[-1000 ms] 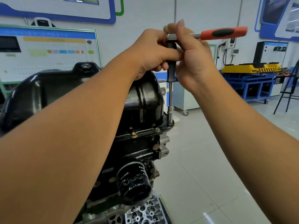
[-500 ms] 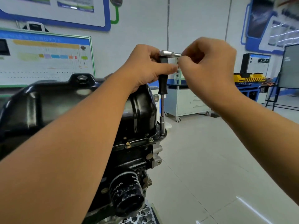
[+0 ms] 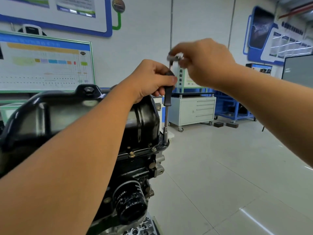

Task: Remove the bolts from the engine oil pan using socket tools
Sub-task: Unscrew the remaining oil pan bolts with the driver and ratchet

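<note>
head cam | faces forward, slightly down | close over engine | workshop floor beyond

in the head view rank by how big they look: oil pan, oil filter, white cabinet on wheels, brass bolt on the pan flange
As they look in the picture:
1. oil pan
2. white cabinet, though farther away, so uncertain against
3. oil filter
4. brass bolt

Training workshop: engine, wall charts, wheeled tool cabinet.

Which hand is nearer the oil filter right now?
Left. The left hand grips the extension bar's black grip above the oil filter; the right hand is higher, at the ratchet head.
</note>
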Demonstrator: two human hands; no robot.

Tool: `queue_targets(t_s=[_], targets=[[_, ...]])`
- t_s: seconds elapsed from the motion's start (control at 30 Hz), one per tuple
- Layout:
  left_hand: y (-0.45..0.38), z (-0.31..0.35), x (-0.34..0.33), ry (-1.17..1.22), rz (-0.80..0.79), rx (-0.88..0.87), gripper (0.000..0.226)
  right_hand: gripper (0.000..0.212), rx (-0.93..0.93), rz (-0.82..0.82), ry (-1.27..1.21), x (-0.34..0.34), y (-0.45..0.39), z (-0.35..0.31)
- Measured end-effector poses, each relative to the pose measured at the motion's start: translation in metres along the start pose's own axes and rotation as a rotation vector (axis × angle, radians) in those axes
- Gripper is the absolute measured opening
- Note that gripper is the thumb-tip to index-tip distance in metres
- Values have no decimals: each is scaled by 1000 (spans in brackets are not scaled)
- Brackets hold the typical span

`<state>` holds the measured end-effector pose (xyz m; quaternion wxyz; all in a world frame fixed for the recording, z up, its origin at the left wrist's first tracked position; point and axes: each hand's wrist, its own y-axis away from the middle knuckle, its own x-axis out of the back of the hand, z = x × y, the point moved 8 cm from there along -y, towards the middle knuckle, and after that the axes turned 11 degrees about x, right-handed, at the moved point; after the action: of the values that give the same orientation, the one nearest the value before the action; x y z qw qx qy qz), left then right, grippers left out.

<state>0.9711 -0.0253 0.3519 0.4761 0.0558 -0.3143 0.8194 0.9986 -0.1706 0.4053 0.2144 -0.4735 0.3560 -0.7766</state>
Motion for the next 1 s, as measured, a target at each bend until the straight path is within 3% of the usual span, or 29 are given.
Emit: queue_targets(t_s=[0.1, 0.17, 0.27, 0.3, 0.37, 0.4, 0.5, 0.57, 0.67, 0.8, 0.9, 1.0], targets=[[2, 1, 2, -19, 22, -8, 18, 31, -311, 302, -212, 26, -2, 44], [3, 3, 3, -38, 49, -53, 22, 35, -450, 377, -519, 10, 11, 58], [4, 4, 2, -58, 86, -91, 22, 55, -594, 243, -956, -70, 56, 30], [3, 4, 3, -65, 97, -89, 22, 49, -644, 203, -1073, -99, 75, 16], [1, 5, 3, -66, 107, -52, 16, 17, -729, 202, -1271, -143, 104, -10], [1, 4, 3, -44, 95, -21, 11, 17, -742, 221, -1328, -158, 114, -20], [1, 1, 3, 20, 70, 38, 13, 35, -692, 301, -1295, -176, 133, -38], [3, 2, 5, -16, 99, 6, 6, 33, -695, 370, -1325, -178, 141, -42], [3, 3, 8, -53, 162, -25, 25, 26, -687, 402, -1400, -180, 146, -49], [2, 5, 5, -103, 149, -14, 15, 26, -586, 286, -1357, -179, 136, -45], [2, 2, -2, -24, 33, 62, 18, 27, -478, 145, -1412, -184, 131, -39], [2, 2, -2, -13, 20, 63, 20, 33, -507, 163, -1477, -192, 135, -37]])
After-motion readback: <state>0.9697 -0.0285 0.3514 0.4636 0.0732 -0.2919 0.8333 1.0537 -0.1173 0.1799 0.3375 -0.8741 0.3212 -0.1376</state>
